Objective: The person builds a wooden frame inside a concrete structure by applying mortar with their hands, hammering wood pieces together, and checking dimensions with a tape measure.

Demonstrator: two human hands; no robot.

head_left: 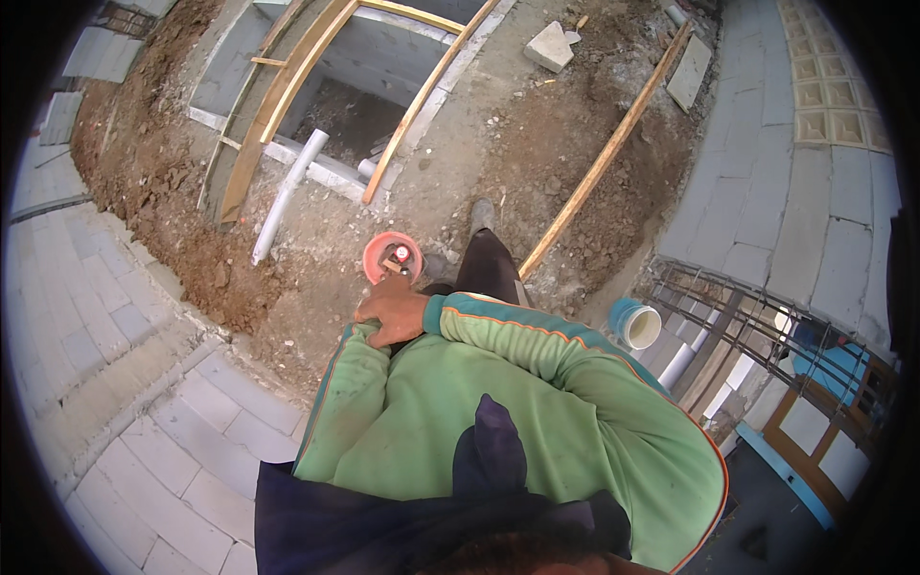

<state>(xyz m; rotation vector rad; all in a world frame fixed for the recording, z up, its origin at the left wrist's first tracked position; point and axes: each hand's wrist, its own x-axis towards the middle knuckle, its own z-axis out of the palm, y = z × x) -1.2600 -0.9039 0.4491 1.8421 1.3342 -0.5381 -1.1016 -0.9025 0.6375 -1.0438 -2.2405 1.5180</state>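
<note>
My right hand [402, 314] reaches across my front from the right, its fingers curled in at the end of my left sleeve [350, 369]. Whatever lies within those fingers is hidden. Overlapped by the right, my left hand [366, 308] shows only in a small part, and its fingers cannot be made out. Just beyond both hands stands an orange-pink bucket [369, 261]. Inside it are a small red-and-white container [402, 254] and a brown, wooden-looking piece [390, 265], partly covered by shadow and other small items.
Ahead lies a block-lined pit [359, 110] framed with bent timber strips [422, 96]. A white pipe [289, 196] leans at its near edge. To my right are a long wooden board [604, 153], a blue-and-white bucket [640, 326] and a steel rebar cage [738, 326]. Block walls flank both sides.
</note>
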